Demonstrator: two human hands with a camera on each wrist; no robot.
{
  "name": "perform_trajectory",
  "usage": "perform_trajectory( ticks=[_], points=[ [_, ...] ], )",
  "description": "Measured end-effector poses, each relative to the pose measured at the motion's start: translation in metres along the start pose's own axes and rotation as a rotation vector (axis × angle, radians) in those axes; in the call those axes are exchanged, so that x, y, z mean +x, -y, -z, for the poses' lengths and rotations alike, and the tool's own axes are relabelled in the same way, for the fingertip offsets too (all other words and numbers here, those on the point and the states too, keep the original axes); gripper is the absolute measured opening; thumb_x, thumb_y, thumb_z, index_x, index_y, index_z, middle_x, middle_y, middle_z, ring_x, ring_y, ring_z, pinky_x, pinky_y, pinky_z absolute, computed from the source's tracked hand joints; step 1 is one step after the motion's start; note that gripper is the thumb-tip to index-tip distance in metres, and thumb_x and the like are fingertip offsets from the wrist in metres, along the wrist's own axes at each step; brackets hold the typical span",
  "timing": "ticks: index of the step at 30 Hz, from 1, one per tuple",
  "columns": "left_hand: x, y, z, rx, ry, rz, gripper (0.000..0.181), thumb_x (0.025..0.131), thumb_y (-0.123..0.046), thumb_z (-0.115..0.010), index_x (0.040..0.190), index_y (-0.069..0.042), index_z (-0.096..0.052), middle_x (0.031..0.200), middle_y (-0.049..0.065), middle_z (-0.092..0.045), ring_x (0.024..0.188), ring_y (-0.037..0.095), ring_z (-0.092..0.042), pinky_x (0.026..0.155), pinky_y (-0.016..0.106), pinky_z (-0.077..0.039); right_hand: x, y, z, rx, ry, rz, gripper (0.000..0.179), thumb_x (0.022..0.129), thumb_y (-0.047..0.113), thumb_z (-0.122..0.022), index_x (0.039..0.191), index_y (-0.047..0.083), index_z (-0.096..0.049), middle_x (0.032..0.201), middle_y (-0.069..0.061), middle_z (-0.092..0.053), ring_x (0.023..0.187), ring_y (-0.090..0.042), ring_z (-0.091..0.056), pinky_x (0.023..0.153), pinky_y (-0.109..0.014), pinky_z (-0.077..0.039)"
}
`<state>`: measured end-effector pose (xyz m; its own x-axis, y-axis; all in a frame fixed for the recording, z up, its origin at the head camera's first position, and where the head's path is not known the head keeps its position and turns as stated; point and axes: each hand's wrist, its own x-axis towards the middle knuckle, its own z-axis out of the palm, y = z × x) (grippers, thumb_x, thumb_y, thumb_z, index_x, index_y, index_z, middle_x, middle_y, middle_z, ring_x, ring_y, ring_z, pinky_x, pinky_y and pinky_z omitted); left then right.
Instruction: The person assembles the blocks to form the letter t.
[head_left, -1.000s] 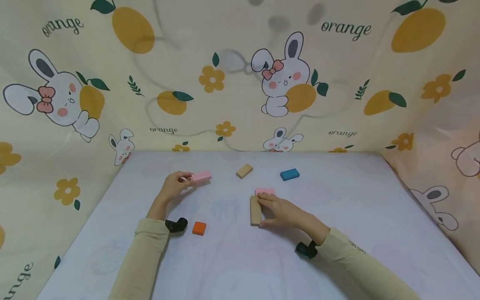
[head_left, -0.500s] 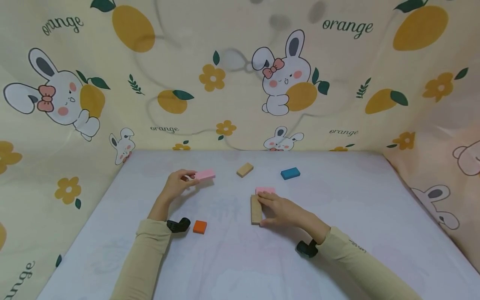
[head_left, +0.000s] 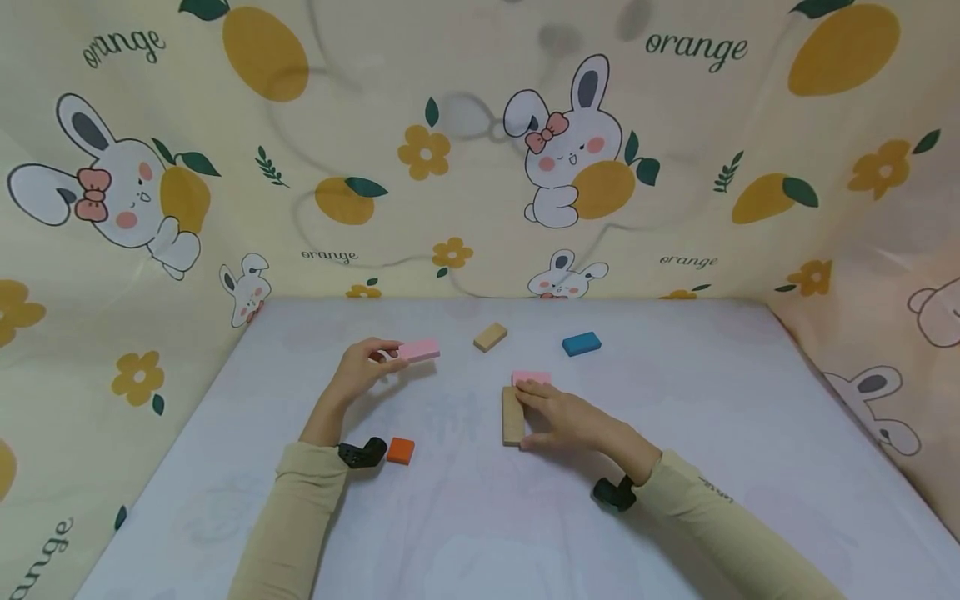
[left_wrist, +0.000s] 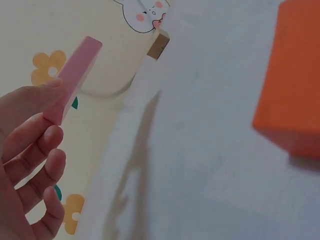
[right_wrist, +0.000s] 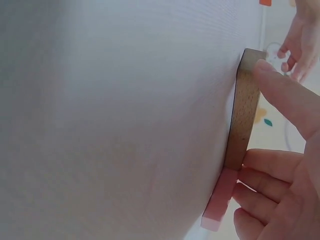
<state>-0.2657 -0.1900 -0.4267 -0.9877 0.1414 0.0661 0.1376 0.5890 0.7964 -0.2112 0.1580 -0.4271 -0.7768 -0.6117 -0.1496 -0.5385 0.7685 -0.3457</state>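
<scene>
A pink block (head_left: 422, 350) is pinched by its left end between the thumb and index finger of my left hand (head_left: 358, 372). Its shadow falls apart from it, so it hangs above the table; the left wrist view shows the other fingers loosely curled. My right hand (head_left: 572, 419) holds a long wooden block (head_left: 513, 418) lying on the table, thumb at the near end and fingertips at the far end. Against that far end lies a second pink block (head_left: 531, 378), end to side in the head view. In the right wrist view, the fingers touch near the seam of the wooden block (right_wrist: 242, 115) and the pink block (right_wrist: 220, 200).
A small wooden block (head_left: 491, 337) and a blue block (head_left: 582, 343) lie toward the table's back. Near my left wrist camera (head_left: 363, 453) sits an orange block (head_left: 401, 451). A printed cloth wall (head_left: 480, 192) rises behind the white table (head_left: 465, 517).
My left hand has carried its pink block a short way to the right. The right hand and the blocks at it have stayed in place, apart from a slight camera shift.
</scene>
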Motion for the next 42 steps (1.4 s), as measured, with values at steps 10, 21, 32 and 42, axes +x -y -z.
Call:
perform_trajectory(
  ticks=[10,21,32,42],
  points=[
    [0.003,-0.005,-0.004,0.001,-0.005,-0.011,0.041,0.086,-0.018,-0.072,0.122,0.0,-0.064,0.111,0.021,-0.065,0.093,0.025,-0.056,0.066,0.024,-0.04,0.0,0.001,0.002,0.009,0.001,-0.008,0.081,0.084,0.041,-0.072,0.145,0.001,-0.039,0.156,-0.017,-0.034,0.144,-0.035,-0.035,0.112,-0.051,-0.037],
    [0.004,-0.009,-0.01,-0.017,0.0,-0.044,0.04,0.085,-0.018,-0.073,0.121,-0.002,-0.065,0.109,0.021,-0.065,0.092,0.025,-0.056,0.069,0.025,-0.04,0.001,0.001,0.001,0.011,0.005,-0.019,0.081,0.084,0.041,-0.072,0.146,0.001,-0.039,0.156,-0.016,-0.034,0.143,-0.035,-0.036,0.112,-0.051,-0.037],
    [0.004,-0.013,-0.019,-0.03,0.018,-0.069,0.04,0.085,-0.018,-0.073,0.12,-0.001,-0.065,0.111,0.02,-0.066,0.093,0.026,-0.057,0.072,0.025,-0.041,0.002,0.001,-0.001,0.01,0.01,-0.035,0.081,0.083,0.042,-0.072,0.146,0.003,-0.039,0.157,-0.015,-0.033,0.144,-0.034,-0.035,0.112,-0.05,-0.037],
    [0.005,-0.018,-0.025,-0.055,0.038,-0.074,0.04,0.084,-0.017,-0.074,0.12,-0.002,-0.066,0.108,0.02,-0.066,0.091,0.024,-0.057,0.07,0.025,-0.041,0.002,0.002,0.001,0.025,0.014,-0.042,0.081,0.083,0.042,-0.073,0.146,0.003,-0.039,0.157,-0.014,-0.033,0.145,-0.034,-0.033,0.113,-0.051,-0.036]
  ],
)
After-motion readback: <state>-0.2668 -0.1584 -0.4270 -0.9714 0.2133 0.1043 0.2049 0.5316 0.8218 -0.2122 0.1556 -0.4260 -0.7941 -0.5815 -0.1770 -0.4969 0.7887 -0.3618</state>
